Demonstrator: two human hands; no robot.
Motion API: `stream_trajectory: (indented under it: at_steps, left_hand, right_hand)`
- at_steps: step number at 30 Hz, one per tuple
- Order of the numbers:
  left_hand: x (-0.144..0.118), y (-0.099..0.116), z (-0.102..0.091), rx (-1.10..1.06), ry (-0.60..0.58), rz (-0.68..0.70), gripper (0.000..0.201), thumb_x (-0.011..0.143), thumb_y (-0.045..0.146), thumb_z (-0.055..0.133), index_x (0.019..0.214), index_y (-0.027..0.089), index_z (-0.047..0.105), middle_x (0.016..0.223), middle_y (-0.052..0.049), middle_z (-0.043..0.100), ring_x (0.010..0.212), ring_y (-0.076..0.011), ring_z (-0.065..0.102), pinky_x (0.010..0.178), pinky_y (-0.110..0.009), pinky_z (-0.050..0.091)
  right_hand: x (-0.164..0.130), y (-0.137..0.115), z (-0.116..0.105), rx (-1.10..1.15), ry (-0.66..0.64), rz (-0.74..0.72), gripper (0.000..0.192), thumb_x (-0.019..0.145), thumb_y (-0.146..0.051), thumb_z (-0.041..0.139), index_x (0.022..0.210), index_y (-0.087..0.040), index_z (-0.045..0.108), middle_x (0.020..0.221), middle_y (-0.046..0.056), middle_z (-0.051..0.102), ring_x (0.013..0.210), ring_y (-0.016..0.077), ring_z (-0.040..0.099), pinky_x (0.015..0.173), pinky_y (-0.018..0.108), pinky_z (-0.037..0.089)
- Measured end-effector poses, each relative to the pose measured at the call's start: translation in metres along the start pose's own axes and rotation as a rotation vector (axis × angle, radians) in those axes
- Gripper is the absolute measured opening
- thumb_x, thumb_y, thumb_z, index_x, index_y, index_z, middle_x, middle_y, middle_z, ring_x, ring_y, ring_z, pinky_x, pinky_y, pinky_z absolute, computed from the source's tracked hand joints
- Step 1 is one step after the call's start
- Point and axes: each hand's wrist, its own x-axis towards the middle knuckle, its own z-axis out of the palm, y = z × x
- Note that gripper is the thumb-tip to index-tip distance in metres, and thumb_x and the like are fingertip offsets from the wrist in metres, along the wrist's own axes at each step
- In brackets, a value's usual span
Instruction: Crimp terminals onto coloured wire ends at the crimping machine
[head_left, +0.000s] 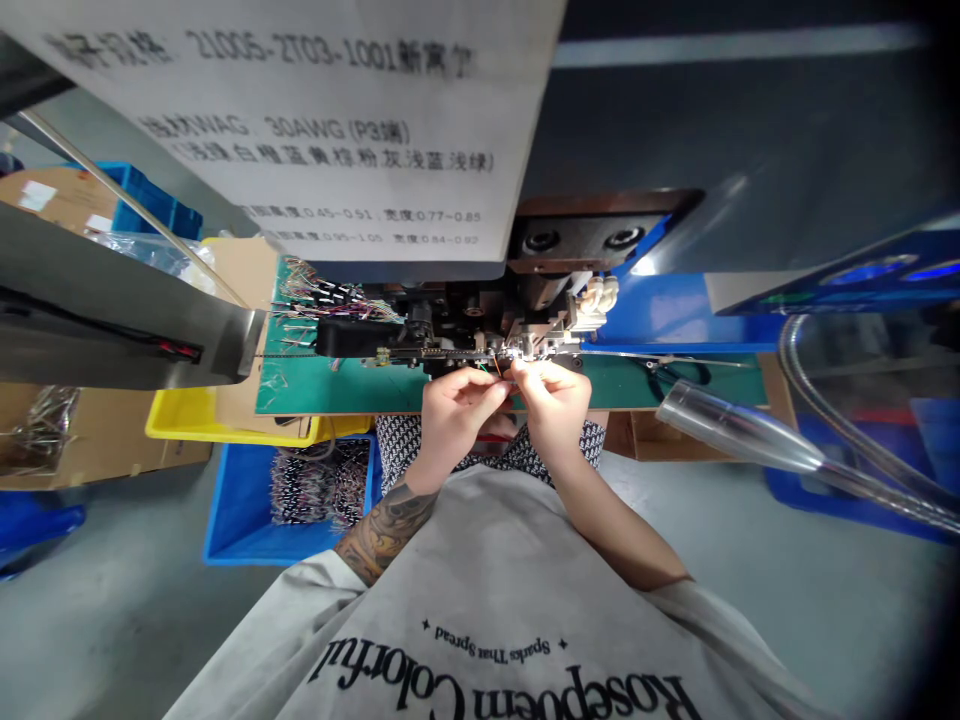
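Note:
Both my hands are close together at the front of a dark crimping machine [465, 325], just below its metal jaws. My left hand [457, 410] is closed, its thumb and forefinger pinching thin wires [496, 368], of which an orange and a green strand show. Beside it, my right hand [555, 400] is pinched too, with its fingertips against the lit metal die [527, 345]. Whether the right fingertips grip one of the same wires is too small to make out. A strip of terminals [300, 355] runs from the left into the machine.
Bundles of wires [330, 295] lie on the green mat [349, 390] behind left. Below stand a yellow tray [225, 425] and a blue bin [232, 520] with more bundles. To the right are black-handled pliers [679, 372] and a clear-tipped flexible tube [742, 430]. A printed sheet [337, 120] hangs above.

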Motion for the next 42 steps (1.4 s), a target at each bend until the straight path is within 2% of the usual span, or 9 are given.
stream_trajectory:
  at_steps: [3,6,11,15,21,24,28,31,42]
  left_hand:
    - [0.001,0.0,0.0,-0.011,-0.005,-0.001,0.025,0.086,0.043,0.085,0.087,0.019,0.08,0.083,-0.005,0.082,0.076,-0.0208,0.08,0.067,-0.032,0.068]
    - [0.0,0.004,0.001,0.021,0.011,-0.021,0.023,0.084,0.04,0.086,0.085,0.018,0.081,0.078,-0.004,0.081,0.067,-0.0197,0.078,0.062,-0.031,0.067]
    - [-0.001,0.013,0.004,0.049,-0.002,-0.038,0.024,0.079,0.041,0.088,0.082,0.019,0.078,0.075,-0.005,0.08,0.062,-0.0211,0.076,0.056,-0.032,0.065]
    - [0.0,0.014,0.005,0.029,-0.015,0.002,0.022,0.077,0.037,0.089,0.077,0.02,0.075,0.075,-0.005,0.081,0.064,-0.0203,0.078,0.059,-0.03,0.065]
    - [0.001,0.004,-0.002,0.062,-0.003,0.006,0.025,0.084,0.042,0.086,0.085,0.019,0.078,0.079,-0.005,0.081,0.071,-0.0204,0.079,0.067,-0.032,0.067]
    - [0.001,0.001,-0.003,0.05,-0.007,0.01,0.024,0.086,0.042,0.085,0.088,0.019,0.079,0.082,-0.005,0.082,0.077,-0.0212,0.081,0.072,-0.033,0.068]
    - [0.0,0.006,-0.001,0.053,0.005,-0.025,0.02,0.083,0.038,0.087,0.084,0.019,0.08,0.077,-0.004,0.081,0.068,-0.0198,0.078,0.063,-0.03,0.066]
    - [-0.002,0.011,0.003,0.054,0.017,-0.03,0.022,0.079,0.037,0.089,0.077,0.019,0.076,0.071,-0.003,0.079,0.06,-0.0193,0.075,0.055,-0.029,0.063]
    - [-0.001,0.014,0.005,0.03,0.027,-0.007,0.026,0.074,0.039,0.091,0.074,0.021,0.074,0.072,-0.003,0.079,0.061,-0.0202,0.076,0.053,-0.03,0.062]
  right_hand:
    - [-0.001,0.001,0.0,0.009,-0.018,-0.002,0.039,0.09,-0.041,0.073,0.059,-0.018,0.067,0.057,-0.002,0.055,0.057,0.0112,0.046,0.056,0.027,0.04]
    - [-0.003,0.0,-0.001,-0.005,-0.049,0.003,0.036,0.089,-0.043,0.075,0.062,-0.019,0.071,0.058,-0.001,0.059,0.058,0.0123,0.05,0.057,0.028,0.043]
    - [-0.002,-0.004,-0.001,-0.037,-0.025,0.01,0.038,0.089,-0.043,0.074,0.059,-0.019,0.07,0.055,-0.001,0.056,0.055,0.0112,0.047,0.054,0.027,0.041]
    - [0.001,-0.004,0.0,0.017,-0.012,0.015,0.043,0.089,-0.04,0.073,0.054,-0.019,0.061,0.053,-0.003,0.048,0.054,0.0099,0.042,0.053,0.026,0.036]
    - [0.002,0.0,0.0,0.004,-0.005,0.022,0.045,0.09,-0.045,0.074,0.055,-0.019,0.063,0.053,-0.003,0.045,0.054,0.01,0.038,0.052,0.027,0.032]
    - [0.0,0.0,-0.001,0.002,-0.019,0.022,0.043,0.09,-0.045,0.074,0.057,-0.019,0.066,0.052,-0.003,0.048,0.053,0.0102,0.04,0.052,0.027,0.034]
    - [-0.004,-0.002,-0.001,-0.019,-0.057,0.019,0.036,0.087,-0.044,0.076,0.061,-0.019,0.072,0.057,-0.001,0.059,0.056,0.012,0.049,0.054,0.027,0.04]
    - [-0.003,-0.004,-0.002,-0.016,-0.053,0.025,0.038,0.088,-0.044,0.075,0.059,-0.019,0.073,0.056,0.0,0.061,0.055,0.0121,0.05,0.054,0.027,0.042]
    - [0.002,-0.005,-0.002,-0.03,-0.067,0.049,0.039,0.09,-0.044,0.075,0.06,-0.019,0.072,0.056,-0.001,0.062,0.054,0.0116,0.051,0.055,0.028,0.042]
